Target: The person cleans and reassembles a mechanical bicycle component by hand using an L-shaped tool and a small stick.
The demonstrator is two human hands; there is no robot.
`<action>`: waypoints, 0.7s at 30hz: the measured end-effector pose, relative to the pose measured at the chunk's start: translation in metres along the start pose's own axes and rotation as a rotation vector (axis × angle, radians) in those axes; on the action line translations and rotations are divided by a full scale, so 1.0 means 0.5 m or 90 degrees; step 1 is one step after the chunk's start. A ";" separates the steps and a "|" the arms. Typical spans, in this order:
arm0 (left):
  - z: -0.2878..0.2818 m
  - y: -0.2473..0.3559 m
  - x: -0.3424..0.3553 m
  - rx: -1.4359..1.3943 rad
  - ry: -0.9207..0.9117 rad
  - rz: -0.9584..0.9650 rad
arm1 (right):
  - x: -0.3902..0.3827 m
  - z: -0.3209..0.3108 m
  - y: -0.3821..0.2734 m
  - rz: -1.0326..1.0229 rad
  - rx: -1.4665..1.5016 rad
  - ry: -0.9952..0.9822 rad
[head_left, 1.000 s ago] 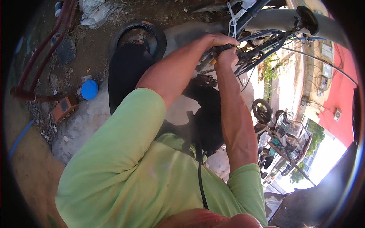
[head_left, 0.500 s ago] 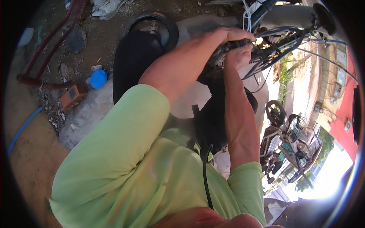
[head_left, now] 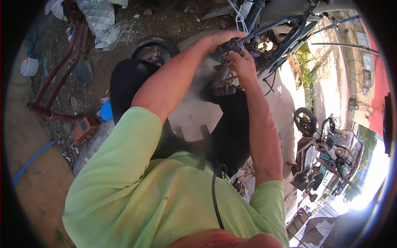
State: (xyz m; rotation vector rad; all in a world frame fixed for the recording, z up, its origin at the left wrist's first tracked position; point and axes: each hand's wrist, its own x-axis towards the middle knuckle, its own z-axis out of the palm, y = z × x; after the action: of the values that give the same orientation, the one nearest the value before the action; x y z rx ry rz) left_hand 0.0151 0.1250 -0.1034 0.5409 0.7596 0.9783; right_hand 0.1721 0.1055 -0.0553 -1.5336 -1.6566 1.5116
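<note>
My left hand reaches over a dark, greasy mechanical part of a two-wheeler's frame, its fingers curled along the part's top. Just below, my right hand is closed in a pinch against the same part. A small yellow bit shows at its fingertips, and short blue and white wires stick out between the two hands. What the right fingers grip is too small to name. Looped white cable hangs on the frame above my hands.
A loose tyre lies beyond my knee. To the left are a dark red metal frame, an orange brick, a blue round lid, a white tub and a blue hose. Parked electric bikes stand at right.
The view has shifted, so my hands and the frame appear further left. My right hand now sits lower and slightly apart from the left, exposing more of the dark part and the coloured wires.
</note>
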 end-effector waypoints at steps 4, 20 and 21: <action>-0.005 -0.001 0.008 0.026 -0.001 -0.003 | 0.006 -0.034 0.010 -0.049 -0.198 -0.098; 0.010 0.006 -0.005 0.130 0.042 0.050 | 0.033 -0.080 -0.039 -0.236 -0.899 -0.008; 0.008 0.004 -0.004 0.137 0.046 0.056 | 0.038 -0.078 -0.043 -0.209 -0.893 -0.015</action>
State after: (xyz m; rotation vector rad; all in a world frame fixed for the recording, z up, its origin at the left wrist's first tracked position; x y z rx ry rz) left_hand 0.0165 0.1240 -0.0986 0.7338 0.9188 1.0069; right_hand 0.1904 0.1430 -0.0305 -1.5495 -3.0070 0.0011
